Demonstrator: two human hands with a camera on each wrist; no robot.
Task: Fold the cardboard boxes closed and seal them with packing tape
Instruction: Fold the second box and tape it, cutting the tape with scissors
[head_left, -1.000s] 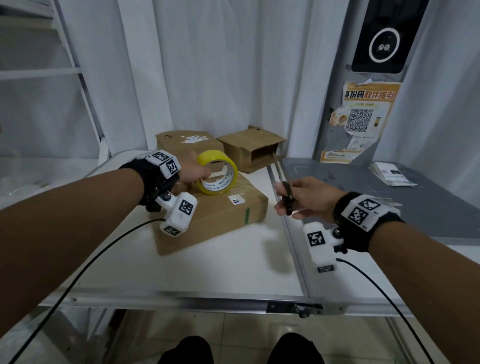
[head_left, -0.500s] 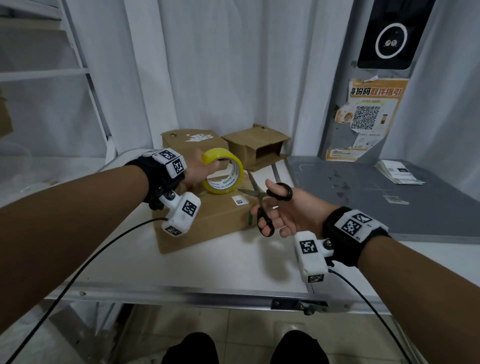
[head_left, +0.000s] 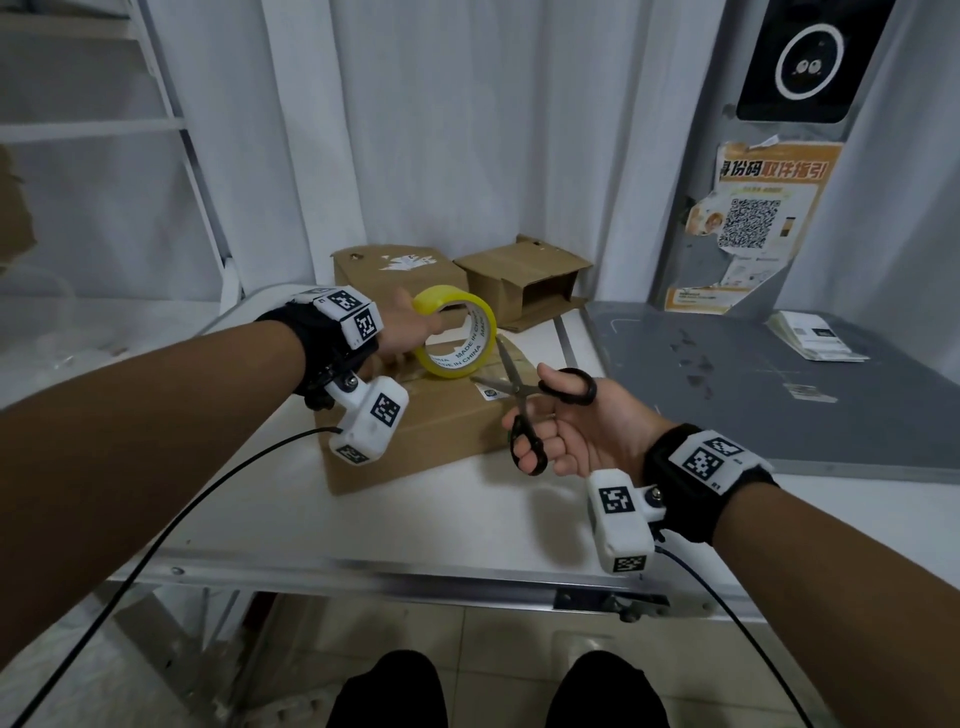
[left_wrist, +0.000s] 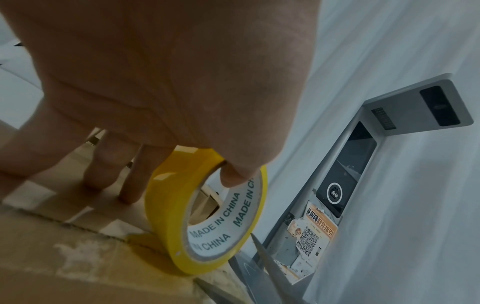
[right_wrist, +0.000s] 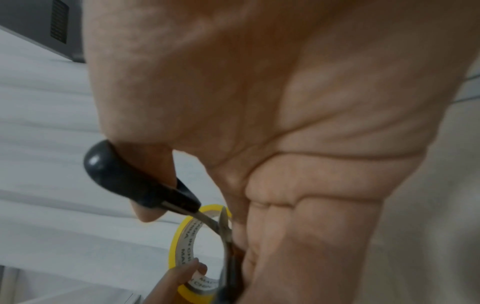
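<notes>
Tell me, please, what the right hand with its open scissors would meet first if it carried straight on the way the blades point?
Most likely the yellow tape roll, held upright on the flat cardboard box by the left hand. The scissors in the right hand already point at its lower edge, though depth is uncertain.

Parcel pickup or mailroom corner: grey kiosk (head_left: 795, 57) with round-lit screen, QR-code poster (head_left: 753, 228) beneath, cardboard boxes (head_left: 524, 280) on white table (head_left: 415, 519), white curtains (head_left: 441, 130), bare shelving (head_left: 93, 124).

Our left hand (head_left: 402, 332) holds the yellow tape roll (head_left: 457, 335) upright on the cardboard box (head_left: 441, 431); our right hand (head_left: 582, 436) grips open scissors (head_left: 524, 400) beside it.
</notes>
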